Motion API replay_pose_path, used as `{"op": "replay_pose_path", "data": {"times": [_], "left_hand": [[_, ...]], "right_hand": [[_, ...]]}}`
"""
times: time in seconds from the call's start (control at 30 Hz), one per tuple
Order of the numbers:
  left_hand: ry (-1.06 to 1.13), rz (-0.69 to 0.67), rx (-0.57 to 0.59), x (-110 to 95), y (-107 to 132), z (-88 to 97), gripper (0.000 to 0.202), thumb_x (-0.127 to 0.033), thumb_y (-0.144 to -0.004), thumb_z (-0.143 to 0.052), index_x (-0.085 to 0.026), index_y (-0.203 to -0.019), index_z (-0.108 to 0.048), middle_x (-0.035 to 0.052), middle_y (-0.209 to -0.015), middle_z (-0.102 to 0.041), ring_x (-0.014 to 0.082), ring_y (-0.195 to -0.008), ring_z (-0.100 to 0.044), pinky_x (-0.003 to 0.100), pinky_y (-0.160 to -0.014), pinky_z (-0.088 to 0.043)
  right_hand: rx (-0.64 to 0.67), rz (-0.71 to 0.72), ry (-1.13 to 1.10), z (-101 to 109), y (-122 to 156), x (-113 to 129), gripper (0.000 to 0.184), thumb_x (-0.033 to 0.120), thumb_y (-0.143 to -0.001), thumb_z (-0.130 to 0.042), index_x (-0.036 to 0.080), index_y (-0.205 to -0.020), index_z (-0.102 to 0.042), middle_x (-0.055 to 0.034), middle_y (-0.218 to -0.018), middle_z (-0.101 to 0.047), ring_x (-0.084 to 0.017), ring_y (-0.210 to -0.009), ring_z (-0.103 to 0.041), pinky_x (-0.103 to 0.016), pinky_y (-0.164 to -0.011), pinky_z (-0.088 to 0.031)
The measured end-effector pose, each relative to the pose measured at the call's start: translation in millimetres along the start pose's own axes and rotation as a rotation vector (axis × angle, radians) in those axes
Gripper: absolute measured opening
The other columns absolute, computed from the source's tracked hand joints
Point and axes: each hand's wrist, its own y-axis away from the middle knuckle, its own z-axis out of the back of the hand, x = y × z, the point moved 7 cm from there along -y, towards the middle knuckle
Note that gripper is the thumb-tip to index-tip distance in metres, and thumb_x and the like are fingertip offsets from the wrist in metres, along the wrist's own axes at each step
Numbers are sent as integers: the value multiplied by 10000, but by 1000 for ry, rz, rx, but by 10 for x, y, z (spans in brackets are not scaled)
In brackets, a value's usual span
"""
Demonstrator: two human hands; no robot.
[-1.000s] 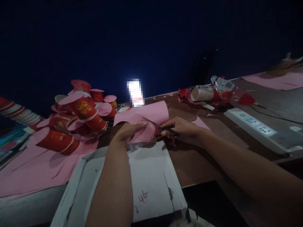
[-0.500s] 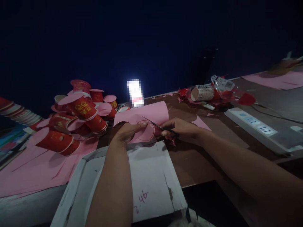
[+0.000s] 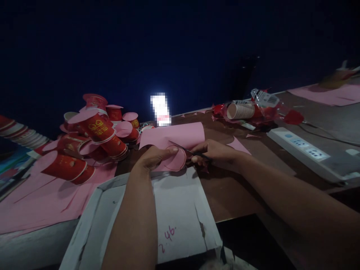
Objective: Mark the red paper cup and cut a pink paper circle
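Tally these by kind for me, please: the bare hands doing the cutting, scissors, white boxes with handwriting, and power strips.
Hands: 2, the left hand and the right hand
Scissors: 1 pair
White box with handwriting: 1
Power strip: 1
Total: 5

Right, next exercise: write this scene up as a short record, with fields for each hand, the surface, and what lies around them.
Left hand: gripping a curled pink paper sheet
Right hand: holding dark-handled metal scissors, blade at the sheet
Surface: brown tabletop
Below the left hand: white cardboard box with handwriting
To the left: red paper cups, several topped with pink paper discs
To the right: long white power strip
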Motion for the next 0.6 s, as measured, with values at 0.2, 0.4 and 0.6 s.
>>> {"op": "replay_pose_path", "data": {"times": [0.2, 0.4, 0.6], "left_hand": [[-42, -10, 24, -31, 21, -22, 476, -483, -489, -835, -116, -777, -737, 114, -884, -711, 269, -898, -619, 382, -855, -458], [-22, -26, 7, -71, 50, -23, 414, -438, -499, -845, -119, -742, -741, 99, -807, -705, 234, -806, -622, 354, -780, -482], [-7, -17, 6, -107, 86, -36, 383, -421, -490, -853, -112, -685, -738, 117, -759, -700, 238, -750, -618, 340, -691, -488]], "right_hand": [[8, 4, -14, 1, 2, -2, 464, 444, -651, -775, 127, -987, -723, -9, -627, -595, -87, -505, -511, -199, -435, -461], [22, 14, -31, -5, 4, -9, 419, 422, -667, -765, 131, -966, -728, 2, -610, -576, -86, -500, -508, -199, -439, -449], [31, 15, -35, -25, 16, 5, 364, 403, -670, -762, 130, -910, -733, 8, -595, -567, -86, -486, -499, -210, -441, -441]]}}
